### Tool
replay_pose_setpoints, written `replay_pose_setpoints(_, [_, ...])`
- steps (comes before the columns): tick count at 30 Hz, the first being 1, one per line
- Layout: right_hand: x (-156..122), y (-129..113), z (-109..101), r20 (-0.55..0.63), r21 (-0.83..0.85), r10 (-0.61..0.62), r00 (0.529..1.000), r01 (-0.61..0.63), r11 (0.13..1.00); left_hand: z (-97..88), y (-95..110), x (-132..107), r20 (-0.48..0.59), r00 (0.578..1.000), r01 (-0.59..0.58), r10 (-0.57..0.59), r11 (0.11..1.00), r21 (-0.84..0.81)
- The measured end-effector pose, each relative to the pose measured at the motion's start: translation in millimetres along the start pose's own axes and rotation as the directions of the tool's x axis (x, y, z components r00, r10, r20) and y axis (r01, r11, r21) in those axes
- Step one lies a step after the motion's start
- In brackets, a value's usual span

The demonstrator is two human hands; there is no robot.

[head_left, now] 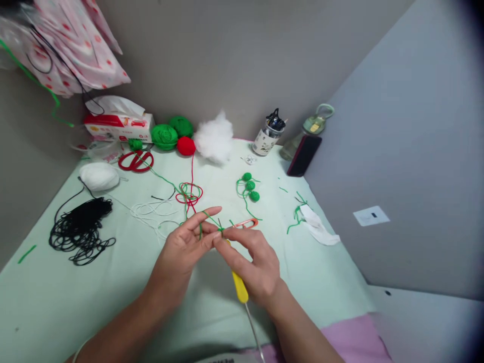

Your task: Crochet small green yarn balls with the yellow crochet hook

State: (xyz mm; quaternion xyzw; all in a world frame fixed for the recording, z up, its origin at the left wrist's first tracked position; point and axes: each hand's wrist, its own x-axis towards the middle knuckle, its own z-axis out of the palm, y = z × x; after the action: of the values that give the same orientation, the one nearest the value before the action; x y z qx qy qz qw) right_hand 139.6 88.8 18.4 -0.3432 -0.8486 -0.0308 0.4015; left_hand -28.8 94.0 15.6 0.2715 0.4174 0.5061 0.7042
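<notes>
Fingers (194, 221) close together, left hand (176, 252) pinching green yarn (214, 221), right hand (259, 262) a yellow-handled hook (239, 287), above pale green cloth (75, 302) by grey walls (245, 60); loops (221, 230) indistinct.

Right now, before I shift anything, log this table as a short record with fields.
Left hand: holding green yarn
Right hand: holding a yellow-handled tool
Beyond the hands: three small green balls
Table's left side: black cord, red-handled scissors
Back: red yarn ball beside white stuffing
Back right: dark phone, propped upright
</notes>
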Motion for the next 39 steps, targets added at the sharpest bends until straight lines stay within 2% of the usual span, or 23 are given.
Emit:
replay_pose_setpoints(2, [-0.5,-0.1,0.2,-0.015,0.116,0.057,0.998,-0.054,0.992,-0.1,0.2,-1.1,0.007,1.000,-0.001,0.001,1.000,0.003])
replay_pose_setpoints(5, [1.0,-2.4,-2.4,-0.029,0.339,0.197,0.980,-0.176,0.924,-0.1,1.1,-2.8,0.006,0.999,-0.036,0.036,0.999,0.036])
replay_pose_setpoints(7, [3.1,-5.3,-4.8,-0.032,0.408,0.251,0.967,-0.217,0.887,0.0,1.6,-4.3,0.007,0.999,-0.054,0.054,0.997,0.052])
replay_pose_setpoints(11, [4.5,-12.1,-8.0,-0.035,0.418,0.237,0.971,-0.201,0.886,0.5,2.2,-8.1,0.005,0.997,-0.071,0.071,0.996,0.057])
replay_pose_setpoints(19, [-2.6,-22.4,-18.4,-0.044,0.307,0.177,0.983,-0.155,0.939,2.9,0.7,-16.5,0.002,0.996,-0.090,0.091,0.989,0.114])
replay_pose_setpoints(24, [-4.9,-23.2,-27.2,-0.019,0.393,0.193,0.981,-0.170,0.904,4.5,1.3,-18.9,0.011,0.992,-0.122,0.122,0.982,0.143])
replay_pose_setpoints(26, [-6.2,-21.3,-27.9,-0.012,0.519,0.272,0.962,-0.227,0.824,5.7,4.5,-19.4,0.040,0.997,-0.070,0.067,0.994,0.083])
replay_pose_setpoints(27, [-6.6,-19.9,-27.3,-0.006,0.604,0.336,0.942,-0.265,0.751,6.4,6.4,-19.6,0.070,0.997,-0.023,0.020,0.999,0.031])
replay_pose_setpoints(30, [-6.1,-14.2,-21.7,0.085,0.850,0.538,0.839,-0.343,0.400,9.2,10.8,-19.6,0.196,0.977,0.108,-0.081,0.985,-0.133])
replay_pose_setpoints(32, [-4.3,-10.6,-15.6,0.168,0.917,0.594,0.787,-0.346,0.200,11.1,11.4,-19.0,0.232,0.968,0.141,-0.098,0.974,-0.177])
replay_pose_setpoints(33, [-3.3,-9.2,-12.3,0.187,0.924,0.602,0.776,-0.347,0.160,12.0,11.0,-18.6,0.235,0.967,0.139,-0.096,0.975,-0.173])
replay_pose_setpoints(34, [-2.3,-7.9,-9.1,0.189,0.924,0.606,0.772,-0.349,0.157,12.8,10.4,-18.0,0.231,0.969,0.128,-0.089,0.979,-0.161])
replay_pose_setpoints(39, [3.6,-1.9,3.4,0.132,0.895,0.615,0.778,-0.360,0.264,13.0,9.8,-11.6,0.174,0.983,0.073,-0.058,0.994,-0.077])
